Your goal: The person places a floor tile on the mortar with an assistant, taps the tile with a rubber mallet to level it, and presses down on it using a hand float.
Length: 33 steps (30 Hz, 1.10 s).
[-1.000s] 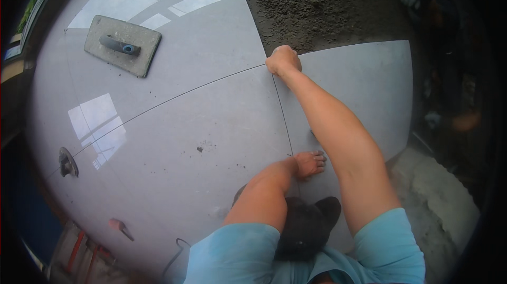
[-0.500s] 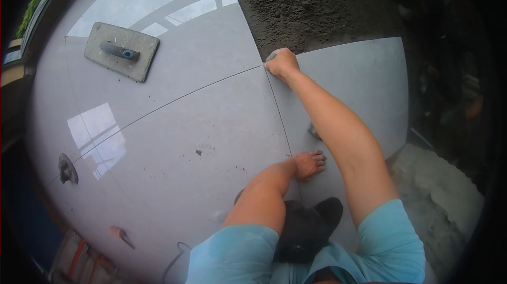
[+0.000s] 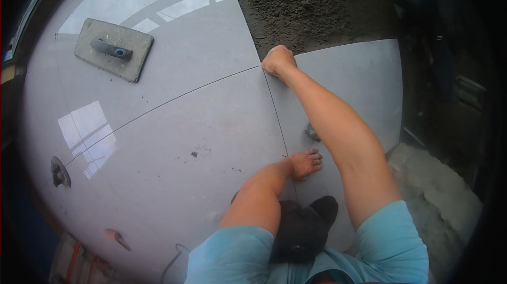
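Set at the far left corner of the grey tile (image 3: 364, 88), the right hand (image 3: 279, 61), curled into a fist; cannot tell of any small piece inside the curl. Nearer the body, resting just inside the tile's left edge with wrist over the joint (image 3: 277, 120), the left hand (image 3: 304, 164), flat, fingers slightly parted, apparently holding nothing. From both hands, the tile stretching away to the right; from the fist, its left edge running back toward the body, past the left hand. Long axis perhaps along that joint, but hard to judge, with the near end partly hidden. Nearest to the tile's far corner, the right hand. On the tile, just left of the right forearm (image 3: 338, 115), a small grey object (image 3: 311, 132), partly covered. Beyond the tile's far edge, a dark mortar bed (image 3: 306, 9). Left of the tile, across the joint, a neighbouring tile (image 3: 227, 120); farther left and beyond, a rectangular float (image 3: 113, 49).
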Each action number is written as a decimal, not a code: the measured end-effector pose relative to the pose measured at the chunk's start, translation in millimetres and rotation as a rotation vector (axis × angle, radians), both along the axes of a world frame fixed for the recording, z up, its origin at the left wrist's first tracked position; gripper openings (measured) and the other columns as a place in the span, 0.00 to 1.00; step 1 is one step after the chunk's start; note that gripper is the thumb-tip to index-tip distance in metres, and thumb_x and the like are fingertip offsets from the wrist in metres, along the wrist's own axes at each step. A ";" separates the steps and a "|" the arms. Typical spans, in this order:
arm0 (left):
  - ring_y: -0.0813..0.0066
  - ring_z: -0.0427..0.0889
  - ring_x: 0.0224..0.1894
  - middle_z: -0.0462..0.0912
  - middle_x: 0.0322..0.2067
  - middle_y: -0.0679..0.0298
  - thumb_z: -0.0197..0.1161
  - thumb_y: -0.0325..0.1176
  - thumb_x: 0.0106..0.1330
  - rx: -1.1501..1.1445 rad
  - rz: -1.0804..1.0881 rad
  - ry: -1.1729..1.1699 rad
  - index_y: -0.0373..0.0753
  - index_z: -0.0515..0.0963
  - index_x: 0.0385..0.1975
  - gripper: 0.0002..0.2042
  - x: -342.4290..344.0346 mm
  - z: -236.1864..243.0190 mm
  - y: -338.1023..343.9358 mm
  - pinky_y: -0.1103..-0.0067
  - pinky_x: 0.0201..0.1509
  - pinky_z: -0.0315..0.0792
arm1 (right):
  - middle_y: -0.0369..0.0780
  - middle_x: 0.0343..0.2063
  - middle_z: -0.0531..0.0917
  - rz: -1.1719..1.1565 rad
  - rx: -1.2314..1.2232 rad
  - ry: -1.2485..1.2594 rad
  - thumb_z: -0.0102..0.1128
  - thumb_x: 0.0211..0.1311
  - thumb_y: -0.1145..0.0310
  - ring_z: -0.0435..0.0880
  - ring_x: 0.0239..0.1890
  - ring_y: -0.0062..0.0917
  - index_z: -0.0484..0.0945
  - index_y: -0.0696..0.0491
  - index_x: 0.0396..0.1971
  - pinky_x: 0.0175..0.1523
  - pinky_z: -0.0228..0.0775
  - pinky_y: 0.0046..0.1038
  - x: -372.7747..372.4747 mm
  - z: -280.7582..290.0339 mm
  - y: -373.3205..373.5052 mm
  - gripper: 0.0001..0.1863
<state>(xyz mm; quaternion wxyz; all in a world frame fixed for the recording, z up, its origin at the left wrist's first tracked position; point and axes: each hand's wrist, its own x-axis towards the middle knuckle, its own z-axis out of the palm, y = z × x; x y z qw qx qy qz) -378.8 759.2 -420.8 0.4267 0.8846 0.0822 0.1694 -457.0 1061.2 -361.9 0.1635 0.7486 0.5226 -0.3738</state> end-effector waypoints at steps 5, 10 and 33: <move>0.59 0.65 0.66 0.75 0.55 0.56 0.68 0.41 0.48 -0.089 -0.052 0.027 0.38 0.73 0.53 0.30 -4.7 10.5 8.8 0.61 0.74 0.51 | 0.48 0.47 0.84 0.010 0.027 -0.071 0.61 0.50 0.75 0.83 0.52 0.38 0.82 0.59 0.39 0.53 0.78 0.33 -11.4 23.0 -11.6 0.14; 0.59 0.65 0.65 0.76 0.53 0.57 0.67 0.40 0.47 -0.015 0.062 -0.058 0.38 0.73 0.53 0.29 -0.1 2.0 4.4 0.60 0.74 0.51 | 0.47 0.48 0.84 0.232 0.029 -0.010 0.62 0.54 0.71 0.82 0.53 0.39 0.83 0.57 0.43 0.55 0.76 0.34 14.3 1.4 4.3 0.16; 0.59 0.65 0.66 0.76 0.52 0.56 0.68 0.41 0.47 -0.053 0.050 -0.004 0.37 0.73 0.53 0.31 -2.3 6.8 4.3 0.58 0.76 0.46 | 0.48 0.40 0.86 -0.021 -0.088 -0.048 0.58 0.48 0.77 0.87 0.43 0.36 0.83 0.60 0.33 0.44 0.79 0.31 -7.5 12.8 -1.8 0.11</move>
